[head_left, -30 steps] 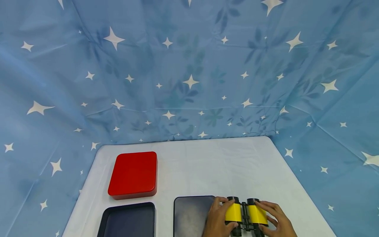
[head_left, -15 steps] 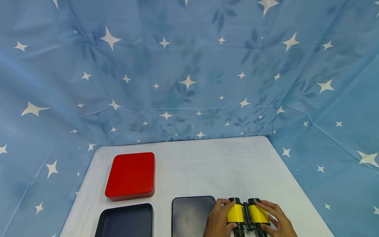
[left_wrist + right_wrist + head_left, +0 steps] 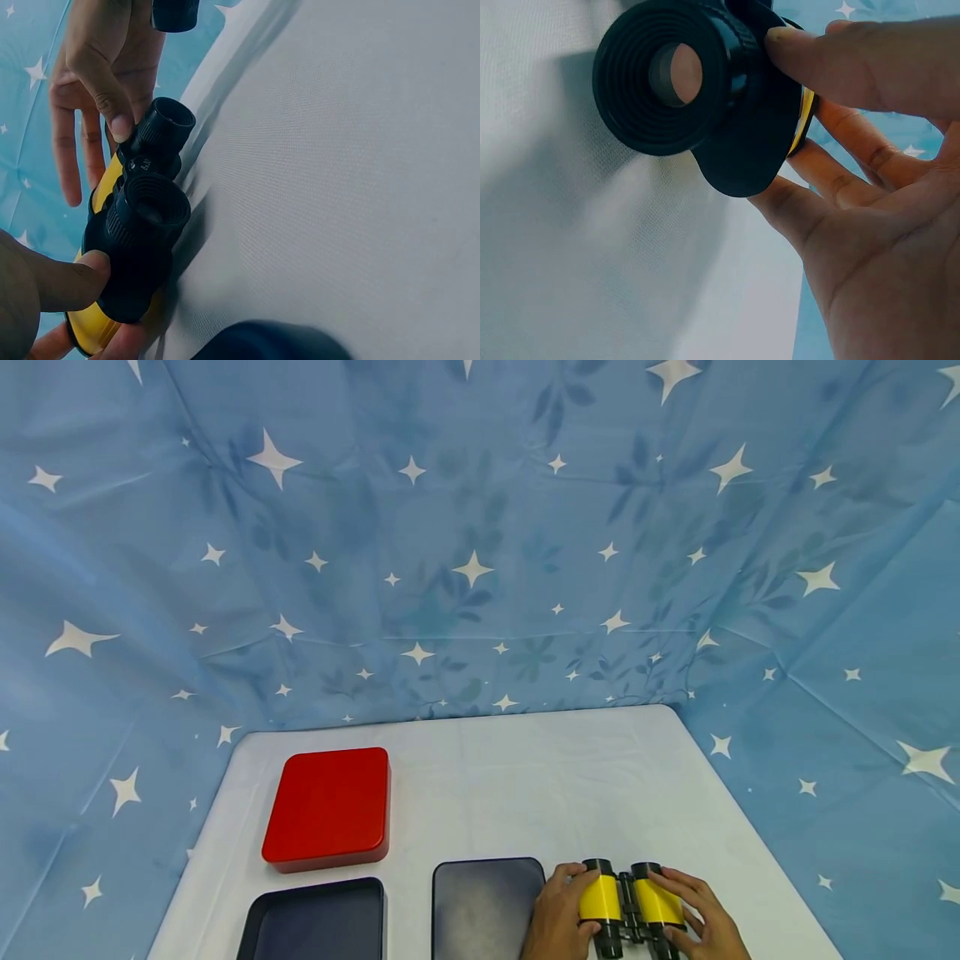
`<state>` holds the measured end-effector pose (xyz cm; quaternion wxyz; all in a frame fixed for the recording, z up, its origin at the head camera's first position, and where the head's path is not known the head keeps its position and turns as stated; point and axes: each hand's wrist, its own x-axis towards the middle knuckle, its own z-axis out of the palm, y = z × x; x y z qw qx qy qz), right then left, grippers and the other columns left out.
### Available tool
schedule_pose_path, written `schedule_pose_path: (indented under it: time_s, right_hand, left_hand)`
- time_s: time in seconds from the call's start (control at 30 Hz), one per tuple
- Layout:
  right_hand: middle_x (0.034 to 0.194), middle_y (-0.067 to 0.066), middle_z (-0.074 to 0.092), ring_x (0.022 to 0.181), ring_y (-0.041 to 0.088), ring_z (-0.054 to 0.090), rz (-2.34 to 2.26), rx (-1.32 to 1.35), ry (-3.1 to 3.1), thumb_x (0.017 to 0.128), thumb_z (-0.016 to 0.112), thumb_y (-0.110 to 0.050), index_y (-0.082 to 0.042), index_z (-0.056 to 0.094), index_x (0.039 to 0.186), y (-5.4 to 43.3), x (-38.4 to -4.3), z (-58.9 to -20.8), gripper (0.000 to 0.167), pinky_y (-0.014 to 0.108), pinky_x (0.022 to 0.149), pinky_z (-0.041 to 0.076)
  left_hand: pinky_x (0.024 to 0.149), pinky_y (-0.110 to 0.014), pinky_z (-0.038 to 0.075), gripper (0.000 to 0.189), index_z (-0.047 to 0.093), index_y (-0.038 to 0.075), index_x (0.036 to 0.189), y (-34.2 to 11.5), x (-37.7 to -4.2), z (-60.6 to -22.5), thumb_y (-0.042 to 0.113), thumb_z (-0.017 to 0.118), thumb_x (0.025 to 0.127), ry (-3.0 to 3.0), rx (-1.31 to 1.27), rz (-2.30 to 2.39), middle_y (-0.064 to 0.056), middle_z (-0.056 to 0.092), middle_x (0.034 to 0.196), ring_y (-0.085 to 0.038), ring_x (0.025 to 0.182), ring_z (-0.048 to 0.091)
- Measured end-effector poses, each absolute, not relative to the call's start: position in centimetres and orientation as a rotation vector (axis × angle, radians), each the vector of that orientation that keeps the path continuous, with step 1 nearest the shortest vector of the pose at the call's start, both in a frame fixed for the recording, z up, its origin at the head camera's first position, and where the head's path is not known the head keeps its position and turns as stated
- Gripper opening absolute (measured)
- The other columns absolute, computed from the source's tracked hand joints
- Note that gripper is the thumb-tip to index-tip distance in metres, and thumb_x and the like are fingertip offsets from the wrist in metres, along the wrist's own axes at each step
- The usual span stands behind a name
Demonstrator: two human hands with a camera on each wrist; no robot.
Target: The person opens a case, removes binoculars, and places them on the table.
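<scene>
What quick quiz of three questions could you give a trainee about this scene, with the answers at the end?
1. True or false: the left hand is touching the red box.

2. Choose one: what colors are the binoculars?
A) Red and white
B) Yellow and black
C) Blue and silver

3. Fill the gap: in the head view, the red box lies to the ____ of the binoculars.

Key:
1. False; the left hand grips the binoculars, and so does the right hand.
2. B
3. left
</scene>
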<state>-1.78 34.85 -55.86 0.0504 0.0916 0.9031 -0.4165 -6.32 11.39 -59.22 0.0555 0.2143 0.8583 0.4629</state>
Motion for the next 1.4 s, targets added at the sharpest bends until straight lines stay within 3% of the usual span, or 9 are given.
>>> schedule_pose_path:
  time_s: [0.63, 0.87, 1.13, 1.4]
  right_hand:
    - [0.157, 0.029, 0.034, 0.142, 0.064, 0.036, -1.186, 0.324, 2.712, 0.077, 0.074, 0.025, -0.006, 0.052, 0.156, 34.7, -2.5, -55.6, 0.088, 0.080, 0.099, 0.039]
    - [0.153, 0.033, 0.039, 0.139, 0.062, 0.040, -1.081, 0.273, 2.798, 0.073, 0.079, 0.023, -0.004, 0.052, 0.155, 34.0, -2.8, -55.0, 0.090, 0.077, 0.102, 0.039]
    - [0.149, 0.029, 0.052, 0.134, 0.053, 0.050, -0.920, 0.144, 2.985, 0.074, 0.090, 0.010, -0.006, 0.057, 0.151, 33.0, -3.0, -53.8, 0.086, 0.077, 0.102, 0.042]
    - [0.152, 0.027, 0.053, 0.137, 0.053, 0.049, -0.937, 0.123, 2.974, 0.077, 0.091, 0.002, -0.010, 0.057, 0.153, 31.7, -3.6, -52.7, 0.084, 0.081, 0.104, 0.041]
  left_hand:
    - [0.096, -0.038, 0.059, 0.063, 0.067, 0.027, 0.139, 11.6, -6.4, -59.0, 0.016, 0.092, 0.082, 2.649, 0.661, 1.336, 0.002, 0.061, 0.142, -0.016, 0.117, 0.068]
    - [0.088, -0.033, 0.059, 0.066, 0.067, 0.027, 0.138, 11.2, -6.4, -58.9, 0.016, 0.094, 0.080, 2.642, 0.691, 1.357, -0.006, 0.056, 0.146, -0.012, 0.107, 0.068]
    - [0.088, -0.029, 0.058, 0.069, 0.066, 0.024, 0.141, 10.1, -6.7, -58.2, 0.021, 0.095, 0.079, 2.745, 0.779, 1.307, -0.008, 0.057, 0.145, -0.008, 0.108, 0.064]
    - [0.093, -0.031, 0.059, 0.068, 0.066, 0.025, 0.142, 8.7, -6.9, -57.5, 0.020, 0.094, 0.080, 2.723, 0.742, 1.291, -0.006, 0.055, 0.146, -0.011, 0.116, 0.063]
